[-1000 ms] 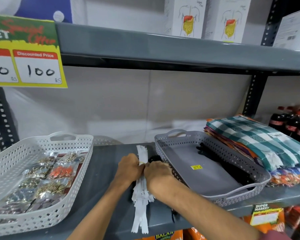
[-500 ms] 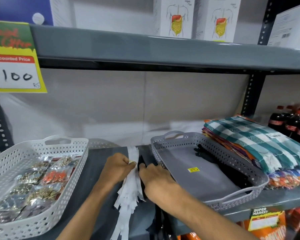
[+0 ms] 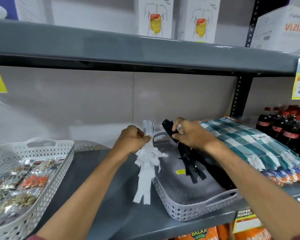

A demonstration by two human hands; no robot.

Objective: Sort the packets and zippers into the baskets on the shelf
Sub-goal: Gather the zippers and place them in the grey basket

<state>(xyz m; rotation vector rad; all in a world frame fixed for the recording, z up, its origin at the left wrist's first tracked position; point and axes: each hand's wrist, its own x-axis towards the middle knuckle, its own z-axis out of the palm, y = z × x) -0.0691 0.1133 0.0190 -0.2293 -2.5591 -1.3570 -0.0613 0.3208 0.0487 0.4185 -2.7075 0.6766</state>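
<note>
Two bare forearms reach forward from the lower edge of the view, raised above the shelf. The left hand (image 3: 134,142) is curled into a fist, closed tight around a white bundle. The right hand (image 3: 190,134), just beside it, pinches a black bundle between thumb and fingertips, index finger raised.

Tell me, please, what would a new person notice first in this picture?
The two hands raised mid-shelf: the left hand grips a bundle of white zippers, the right hand a bundle of black zippers above the grey basket. At left, a white basket holds shiny packets.
</note>
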